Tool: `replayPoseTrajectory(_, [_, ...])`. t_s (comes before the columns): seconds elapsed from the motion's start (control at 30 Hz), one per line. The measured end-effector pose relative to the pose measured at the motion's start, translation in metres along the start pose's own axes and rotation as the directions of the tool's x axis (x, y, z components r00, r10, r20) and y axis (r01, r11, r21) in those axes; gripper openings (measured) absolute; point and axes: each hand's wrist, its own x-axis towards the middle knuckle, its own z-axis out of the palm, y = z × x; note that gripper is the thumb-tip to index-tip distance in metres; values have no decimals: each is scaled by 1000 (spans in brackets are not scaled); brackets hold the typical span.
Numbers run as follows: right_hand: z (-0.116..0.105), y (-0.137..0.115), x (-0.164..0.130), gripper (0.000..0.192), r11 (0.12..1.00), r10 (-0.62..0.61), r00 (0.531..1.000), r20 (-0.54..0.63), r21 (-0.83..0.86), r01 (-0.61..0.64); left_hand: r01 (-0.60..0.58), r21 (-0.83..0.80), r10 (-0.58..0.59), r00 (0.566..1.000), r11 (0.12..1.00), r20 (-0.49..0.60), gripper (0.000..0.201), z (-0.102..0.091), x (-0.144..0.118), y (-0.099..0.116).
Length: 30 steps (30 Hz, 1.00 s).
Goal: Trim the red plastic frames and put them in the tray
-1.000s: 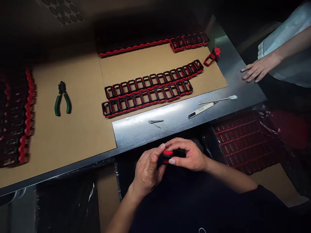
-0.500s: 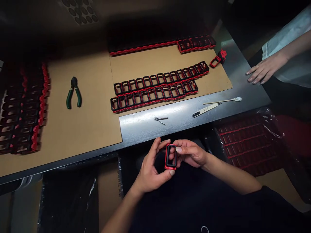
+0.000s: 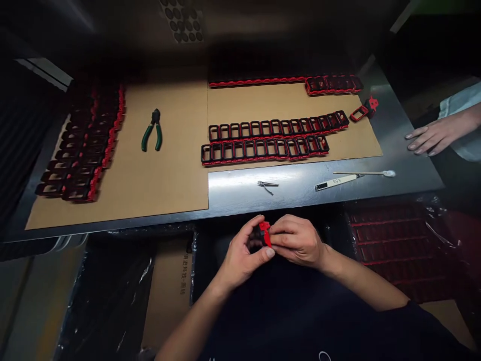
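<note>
Below the table's front edge, my left hand (image 3: 242, 253) and my right hand (image 3: 296, 240) together hold one small red and black frame part (image 3: 264, 232), turned edge-on between my fingertips. On the cardboard sheet (image 3: 169, 170) beyond lie two long rows of the same frame parts (image 3: 266, 140), side by side. Another stack of frame parts (image 3: 80, 150) sits at the far left.
Green-handled pliers (image 3: 152, 131) lie on the cardboard. Small tweezers (image 3: 267, 185), a white tool (image 3: 336, 181) and a swab (image 3: 370, 173) rest on the metal table (image 3: 376, 150). Another person's hand (image 3: 428, 136) rests at the right edge. A bagged tray of parts (image 3: 394, 240) sits lower right.
My hands turned the frame part from flat-on with its opening showing to edge-on and closed tighter around it. The view swung left, so the table shifted right.
</note>
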Motion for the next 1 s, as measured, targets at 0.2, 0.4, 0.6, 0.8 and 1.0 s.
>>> replayPoseTrajectory(0.2, [-10,11,13,25,997,62,997,47,-40,-60,-147,348,252,927,926,-279,73,2,-6,-5])
replayPoseTrajectory(0.4, [-15,58,41,36,707,428,904,-24,-614,-351,-420,549,585,794,723,-162,72,0,-10,-7])
replayPoseTrajectory(0.6, [-24,48,26,18,837,355,933,-53,-426,-343,-497,437,593,797,750,-112,77,-4,-13,-8])
replayPoseTrajectory(0.8, [-46,-20,-5,20,974,224,966,125,-75,-216,-585,488,633,770,648,81,77,-6,-10,-3])
replayPoseTrajectory(1.0, [-36,-37,-14,7,987,161,984,75,-40,-158,-663,469,646,729,583,228,79,-4,-2,0])
